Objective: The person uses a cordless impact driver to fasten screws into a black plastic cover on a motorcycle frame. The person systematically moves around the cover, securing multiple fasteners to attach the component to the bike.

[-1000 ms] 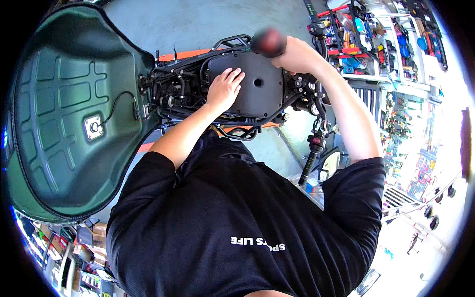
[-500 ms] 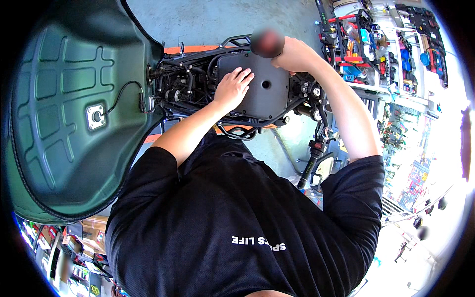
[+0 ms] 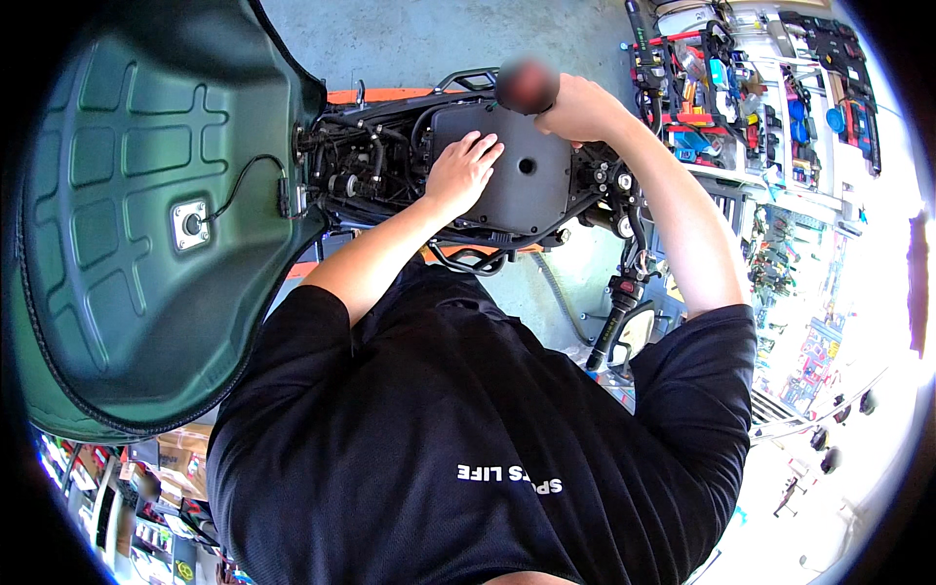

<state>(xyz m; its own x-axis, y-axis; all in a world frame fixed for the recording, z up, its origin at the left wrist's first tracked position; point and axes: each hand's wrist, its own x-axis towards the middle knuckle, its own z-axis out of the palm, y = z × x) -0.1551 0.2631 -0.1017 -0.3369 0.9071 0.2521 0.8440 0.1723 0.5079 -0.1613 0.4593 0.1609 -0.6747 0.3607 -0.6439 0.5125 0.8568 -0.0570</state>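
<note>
A dark grey cover plate (image 3: 536,185) with a round hole lies over the middle of a motorcycle's frame. On its left part my left hand (image 3: 464,175) rests flat with the fingers stretched out, holding nothing. My right hand (image 3: 582,109) is closed at the cover's far right corner, around a dark, rounded object with a red middle (image 3: 529,86). That object is blurred, so its kind does not show, and it hides the corner beneath it.
Left of the frame stands a large green seat pan (image 3: 127,224), tilted up, with a cable (image 3: 244,171) running to the frame. A handlebar grip (image 3: 612,327) and mirror (image 3: 639,331) are at the right. Beyond are shelves of tools (image 3: 721,88).
</note>
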